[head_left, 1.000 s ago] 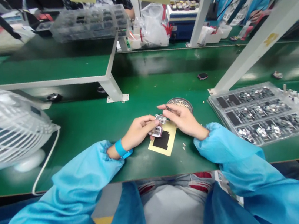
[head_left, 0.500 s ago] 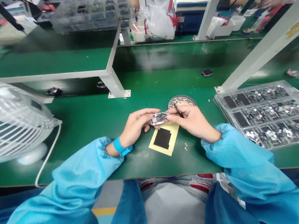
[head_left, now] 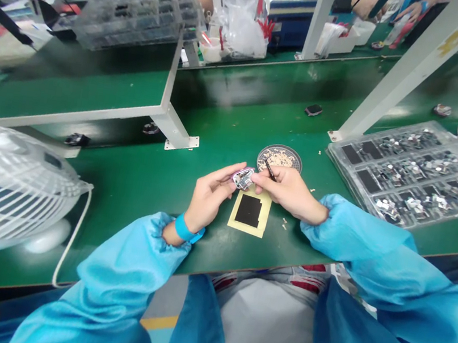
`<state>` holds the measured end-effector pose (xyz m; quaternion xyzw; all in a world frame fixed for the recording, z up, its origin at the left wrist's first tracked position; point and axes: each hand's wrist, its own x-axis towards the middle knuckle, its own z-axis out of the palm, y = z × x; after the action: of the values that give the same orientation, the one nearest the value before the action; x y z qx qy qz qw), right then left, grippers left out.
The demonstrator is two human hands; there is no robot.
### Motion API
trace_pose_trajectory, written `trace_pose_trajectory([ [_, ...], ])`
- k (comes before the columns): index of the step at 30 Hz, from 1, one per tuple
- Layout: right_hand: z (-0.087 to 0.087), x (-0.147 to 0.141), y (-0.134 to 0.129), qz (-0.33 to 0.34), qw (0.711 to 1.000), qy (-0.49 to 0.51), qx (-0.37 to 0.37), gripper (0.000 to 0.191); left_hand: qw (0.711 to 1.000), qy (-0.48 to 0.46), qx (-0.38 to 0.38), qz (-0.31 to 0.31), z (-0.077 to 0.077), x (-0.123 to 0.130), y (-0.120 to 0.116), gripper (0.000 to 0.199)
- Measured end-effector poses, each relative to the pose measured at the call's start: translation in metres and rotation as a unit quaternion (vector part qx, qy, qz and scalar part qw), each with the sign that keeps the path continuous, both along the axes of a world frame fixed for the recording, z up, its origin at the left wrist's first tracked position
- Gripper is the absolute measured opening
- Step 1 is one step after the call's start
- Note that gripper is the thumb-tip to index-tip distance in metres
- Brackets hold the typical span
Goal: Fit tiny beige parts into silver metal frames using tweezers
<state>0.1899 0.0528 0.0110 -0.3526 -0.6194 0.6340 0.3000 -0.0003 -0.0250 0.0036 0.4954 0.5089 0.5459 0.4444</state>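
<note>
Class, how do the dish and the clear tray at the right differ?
The dish is round; the tray is rectangular. The dish looks undivided; the tray has compartments. The dish holds beige bits; the tray holds silvery and dark parts. Both rest on the green bench.

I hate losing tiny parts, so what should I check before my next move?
1. Left hand gripping the small electronic device: ok.
2. Slim black tool held in the right hand: ok.
3. Yellow sheet, with its black piece, lying on the green bench: ok.
4. No loose bits beside the sheet: not ok, pale bits lie to its right.
5. Parts inside the device fully seated: cannot tell, too small.
</note>
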Motion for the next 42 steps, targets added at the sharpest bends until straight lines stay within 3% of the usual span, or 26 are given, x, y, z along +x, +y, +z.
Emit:
trace_pose_trajectory([
  [6,-0.007,-0.002,-0.003,-0.027,0.999,0.036,-0.014,0.039,1.000,-0.012,0.027,-0.006,-0.004,0.006,-0.002,0.051],
  [11,-0.007,-0.004,-0.006,-0.048,0.998,0.036,-0.012,0.041,0.997,0.067,0.033,0.034,-0.007,0.010,-0.003,0.059],
  [20,-0.006,-0.011,-0.013,-0.070,0.995,0.059,-0.036,0.043,0.979,0.178,0.070,0.073,-0.008,0.012,-0.003,0.050],
  [28,-0.006,-0.010,-0.011,-0.072,0.997,0.037,-0.018,0.045,0.959,0.248,0.119,0.062,-0.003,0.009,-0.005,0.044],
  [36,-0.008,-0.009,-0.011,-0.074,0.997,0.029,0.017,0.047,0.963,0.228,0.120,0.074,-0.007,0.010,-0.005,0.044],
  [39,-0.012,-0.010,-0.008,-0.083,0.994,0.033,0.068,0.044,0.984,0.138,0.074,0.081,-0.012,0.011,-0.003,0.049],
  [42,-0.016,-0.011,-0.005,-0.113,0.986,0.062,0.110,0.043,0.999,-0.002,0.027,0.044,-0.014,0.011,0.001,0.056],
])
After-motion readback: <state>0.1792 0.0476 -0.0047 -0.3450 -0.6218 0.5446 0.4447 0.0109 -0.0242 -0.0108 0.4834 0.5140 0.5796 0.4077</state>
